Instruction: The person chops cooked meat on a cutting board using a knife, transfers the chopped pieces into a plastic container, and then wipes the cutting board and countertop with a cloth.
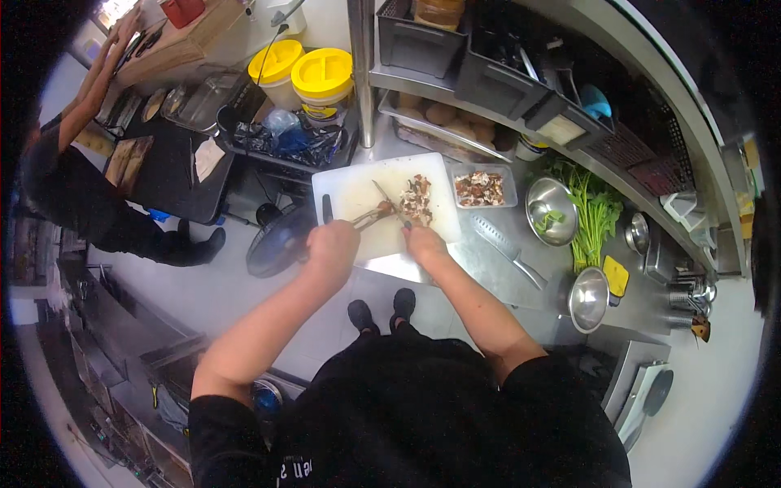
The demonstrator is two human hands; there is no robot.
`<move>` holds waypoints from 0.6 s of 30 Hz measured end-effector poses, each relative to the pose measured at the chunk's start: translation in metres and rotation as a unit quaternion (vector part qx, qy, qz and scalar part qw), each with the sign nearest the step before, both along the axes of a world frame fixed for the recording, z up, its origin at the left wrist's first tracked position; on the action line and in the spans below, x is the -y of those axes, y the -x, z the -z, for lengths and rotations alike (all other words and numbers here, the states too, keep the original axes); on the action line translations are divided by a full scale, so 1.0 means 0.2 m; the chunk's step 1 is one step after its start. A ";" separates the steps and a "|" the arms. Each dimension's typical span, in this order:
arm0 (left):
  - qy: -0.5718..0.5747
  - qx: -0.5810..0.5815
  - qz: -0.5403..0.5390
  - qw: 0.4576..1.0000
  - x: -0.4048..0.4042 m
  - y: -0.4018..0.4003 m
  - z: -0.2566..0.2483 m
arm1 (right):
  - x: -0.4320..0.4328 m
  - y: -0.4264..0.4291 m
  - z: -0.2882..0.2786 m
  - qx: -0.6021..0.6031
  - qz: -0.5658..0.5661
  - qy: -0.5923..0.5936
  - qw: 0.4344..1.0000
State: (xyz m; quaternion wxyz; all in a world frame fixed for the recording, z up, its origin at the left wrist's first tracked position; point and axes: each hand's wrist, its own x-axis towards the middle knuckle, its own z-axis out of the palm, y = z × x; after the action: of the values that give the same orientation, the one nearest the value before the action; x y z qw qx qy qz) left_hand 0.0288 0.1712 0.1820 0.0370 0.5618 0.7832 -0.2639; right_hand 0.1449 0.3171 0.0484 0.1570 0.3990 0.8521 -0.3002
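My left hand (332, 247) grips metal tongs (368, 218), whose tips hold a small brown piece of food (385, 208) over the white cutting board (341, 177). In my right hand (425, 244) is a knife (385, 194), its blade pointing away from me beside that piece. Chopped brown and white food (416, 198) lies on the board's right side. A dark-handled tool (327, 209) rests at the board's left edge, partly hidden near my left hand. Right of the board stands a clear plastic container (511, 198) of similar chopped pieces.
A large knife (495, 238) lies on the steel counter (476, 271). Farther right are steel bowls (552, 201) (589, 299) and leafy greens (595, 226). Grey bins (421, 46) fill the shelf above. A fan (277, 241) stands left. Another person (91, 189) works at the far left.
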 end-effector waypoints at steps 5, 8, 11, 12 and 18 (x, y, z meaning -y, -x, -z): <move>-0.040 0.032 -0.009 0.999 0.06 0.08 0.15 | 0.01 0.06 0.12 -0.089 0.035 -0.039 0.995; -0.070 0.029 -0.014 0.997 0.07 0.10 0.14 | 0.02 0.02 0.10 -0.121 0.054 -0.014 0.991; -0.066 0.057 -0.044 0.995 0.06 0.08 0.10 | 0.02 -0.03 0.07 -0.061 0.071 -0.013 0.996; -0.061 0.065 -0.052 0.995 0.06 0.08 0.10 | 0.02 -0.03 0.06 -0.055 0.073 -0.012 0.996; -0.060 0.039 -0.061 0.996 0.08 0.07 0.13 | 0.01 -0.04 0.10 -0.082 0.058 0.011 0.995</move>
State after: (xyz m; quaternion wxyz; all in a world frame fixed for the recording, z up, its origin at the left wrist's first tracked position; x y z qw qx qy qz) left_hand 0.0142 0.1543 0.1555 0.0495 0.5237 0.8285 -0.1918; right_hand 0.1538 0.3153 0.0283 0.0732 0.4199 0.8341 -0.3500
